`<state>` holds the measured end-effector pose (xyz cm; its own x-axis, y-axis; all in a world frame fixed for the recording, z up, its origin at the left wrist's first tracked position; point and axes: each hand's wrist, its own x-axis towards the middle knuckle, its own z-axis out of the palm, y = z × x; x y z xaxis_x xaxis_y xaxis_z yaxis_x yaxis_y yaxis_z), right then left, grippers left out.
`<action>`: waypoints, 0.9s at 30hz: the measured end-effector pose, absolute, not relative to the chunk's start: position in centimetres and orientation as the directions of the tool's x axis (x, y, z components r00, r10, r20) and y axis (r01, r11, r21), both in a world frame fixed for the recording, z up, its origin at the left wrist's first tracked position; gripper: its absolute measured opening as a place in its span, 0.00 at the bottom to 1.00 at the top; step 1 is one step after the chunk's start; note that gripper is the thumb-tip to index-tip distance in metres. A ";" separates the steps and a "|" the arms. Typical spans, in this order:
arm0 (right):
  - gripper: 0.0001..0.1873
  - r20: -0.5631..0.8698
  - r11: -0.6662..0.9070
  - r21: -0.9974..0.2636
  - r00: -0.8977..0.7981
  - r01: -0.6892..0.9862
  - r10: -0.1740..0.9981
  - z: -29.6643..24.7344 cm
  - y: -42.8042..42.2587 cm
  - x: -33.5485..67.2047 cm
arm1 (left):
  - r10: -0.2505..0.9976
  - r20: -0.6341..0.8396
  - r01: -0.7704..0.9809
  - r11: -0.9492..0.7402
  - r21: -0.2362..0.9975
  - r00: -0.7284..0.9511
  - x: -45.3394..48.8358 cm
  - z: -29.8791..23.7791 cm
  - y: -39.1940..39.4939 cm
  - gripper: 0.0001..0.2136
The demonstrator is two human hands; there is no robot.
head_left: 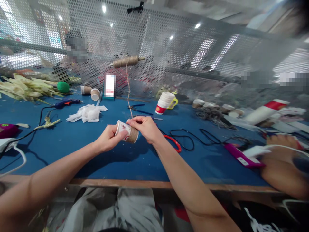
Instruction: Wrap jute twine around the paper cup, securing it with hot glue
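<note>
Left hand wraps closed around the paper cup, seemingly steadying it above the surface so the right hand, pinching twine beside it, can control feed from the spool beyond the cup.

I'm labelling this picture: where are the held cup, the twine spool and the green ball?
Held cup (133,135), head view: twine-wrapped wall.
Twine spool (126,62), head view: wound middle.
Green ball (63,87), head view: front surface.

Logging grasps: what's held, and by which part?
Left hand: paper cup, by its white printed side near the rim. Right hand: apparently twine, where it meets the cup.
</note>
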<state>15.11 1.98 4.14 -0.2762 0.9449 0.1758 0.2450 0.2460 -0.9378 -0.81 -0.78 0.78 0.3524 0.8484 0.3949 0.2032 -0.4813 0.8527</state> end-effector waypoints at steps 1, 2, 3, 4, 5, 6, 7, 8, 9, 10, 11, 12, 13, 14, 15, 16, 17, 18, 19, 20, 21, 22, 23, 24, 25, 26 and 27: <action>0.14 0.185 0.257 -0.931 -0.270 0.260 0.945 4.2 2.1 15.2 | 0.843 0.408 0.191 -0.491 0.850 0.349 -0.8 0.8 -0.8 0.16; 0.15 0.188 0.257 -0.929 -0.259 0.267 0.948 4.3 2.2 15.3 | 0.842 0.416 0.171 -0.491 0.854 0.343 -0.8 0.9 -0.8 0.15; 0.16 0.180 0.244 -0.933 -0.244 0.264 0.953 4.4 2.2 15.4 | 0.847 0.413 0.142 -0.479 0.866 0.335 -0.8 0.9 -0.8 0.15; 0.18 0.159 0.218 -0.942 -0.232 0.254 0.960 4.6 2.3 15.6 | 0.858 0.399 0.106 -0.452 0.886 0.324 -0.8 0.8 -0.7 0.14; 0.20 0.130 0.186 -0.952 -0.229 0.243 0.965 4.9 2.2 15.9 | 0.874 0.376 0.063 -0.412 0.909 0.307 -0.7 0.8 -0.6 0.14; 0.21 0.098 0.155 -0.959 -0.238 0.238 0.966 5.2 2.1 16.1 | 0.894 0.345 0.015 -0.364 0.931 0.286 -0.7 0.8 -0.5 0.14; 0.21 0.064 0.130 -0.961 -0.261 0.245 0.963 5.5 1.9 16.4 | 0.913 0.313 -0.037 -0.315 0.948 0.262 -0.6 0.7 -0.3 0.15; 0.21 0.035 0.117 -0.957 -0.292 0.266 0.956 5.8 1.7 16.6 | 0.930 0.283 -0.087 -0.270 0.959 0.235 -0.5 0.7 -0.1 0.15; 0.21 0.014 0.118 -0.947 -0.329 0.297 0.944 6.0 1.4 16.8 | 0.943 0.257 -0.133 -0.233 0.963 0.213 -0.4 0.7 0.0 0.15; 0.21 -0.002 0.127 -0.936 -0.365 0.330 0.931 6.1 1.1 16.9 | 0.952 0.236 -0.167 -0.205 0.964 0.196 -0.3 0.7 0.1 0.15; 0.22 -0.013 0.140 -0.925 -0.397 0.354 0.918 6.0 0.9 17.0 | 0.957 0.219 -0.192 -0.183 0.964 0.189 -0.3 0.7 0.2 0.15; 0.22 -0.014 0.155 -0.919 -0.421 0.363 0.907 5.8 0.6 17.0 | 0.960 0.206 -0.205 -0.167 0.964 0.190 -0.3 0.8 0.3 0.15; 0.22 -0.005 0.170 -0.917 -0.436 0.360 0.900 5.6 0.5 16.9 | 0.961 0.193 -0.206 -0.152 0.967 0.197 -0.3 0.8 0.3 0.15; 0.22 0.013 0.184 -0.919 -0.441 0.348 0.898 5.2 0.4 16.9 | 0.961 0.178 -0.199 -0.136 0.970 0.210 -0.3 1.0 0.3 0.15; 0.22 0.037 0.200 -0.922 -0.438 0.332 0.898 4.8 0.4 16.8 | 0.962 0.160 -0.191 -0.118 0.975 0.223 -0.4 1.1 0.3 0.15; 0.22 0.070 0.223 -0.921 -0.426 0.320 0.902 4.3 0.4 16.8 | 0.962 0.137 -0.188 -0.093 0.978 0.236 -0.4 1.3 0.4 0.14; 0.22 0.111 0.255 -0.914 -0.407 0.317 0.907 3.9 0.5 16.7 | 0.962 0.108 -0.194 -0.059 0.979 0.252 -0.6 1.5 0.5 0.14; 0.22 0.155 0.291 -0.901 -0.388 0.322 0.909 3.5 0.5 16.7 | 0.960 0.073 -0.208 -0.016 0.978 0.270 -0.7 1.6 0.6 0.14; 0.22 0.197 0.329 -0.884 -0.373 0.332 0.907 3.2 0.6 16.7 | 0.957 0.035 -0.228 0.034 0.973 0.289 -0.8 1.8 0.7 0.14; 0.22 0.237 0.366 -0.865 -0.364 0.343 0.901 2.9 0.5 16.7 | 0.950 -0.007 -0.245 0.087 0.966 0.311 -0.9 2.0 0.7 0.13; 0.22 0.272 0.400 -0.845 -0.361 0.355 0.892 2.7 0.5 16.7 | 0.943 -0.045 -0.257 0.136 0.957 0.330 -1.0 2.1 0.8 0.13; 0.22 0.299 0.430 -0.826 -0.363 0.365 0.882 2.6 0.5 16.7 | 0.936 -0.074 -0.264 0.173 0.949 0.345 -1.0 2.2 0.8 0.13; 0.22 0.320 0.455 -0.809 -0.370 0.373 0.872 2.5 0.4 16.7 | 0.931 -0.087 -0.274 0.193 0.942 0.354 -1.1 2.2 0.9 0.12; 0.21 0.337 0.477 -0.793 -0.379 0.379 0.862 2.5 0.3 16.7 | 0.930 -0.084 -0.287 0.195 0.938 0.358 -1.1 2.2 0.8 0.12; 0.21 0.352 0.495 -0.780 -0.386 0.383 0.853 2.5 0.2 16.7 | 0.931 -0.075 -0.295 0.189 0.936 0.358 -1.1 2.1 0.8 0.12; 0.21 0.364 0.511 -0.768 -0.394 0.386 0.844 2.5 0.2 16.7 | 0.933 -0.062 -0.301 0.177 0.937 0.355 -1.1 2.1 0.8 0.12; 0.21 0.373 0.524 -0.757 -0.401 0.390 0.837 2.5 0.2 16.7 | 0.935 -0.050 -0.300 0.163 0.940 0.350 -1.0 2.0 0.8 0.12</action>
<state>16.66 0.16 2.46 -0.4010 0.8369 0.3726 0.3901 0.5240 -0.7572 -1.03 0.77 1.99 0.3503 0.9353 -0.0500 -0.3004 0.1628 0.9398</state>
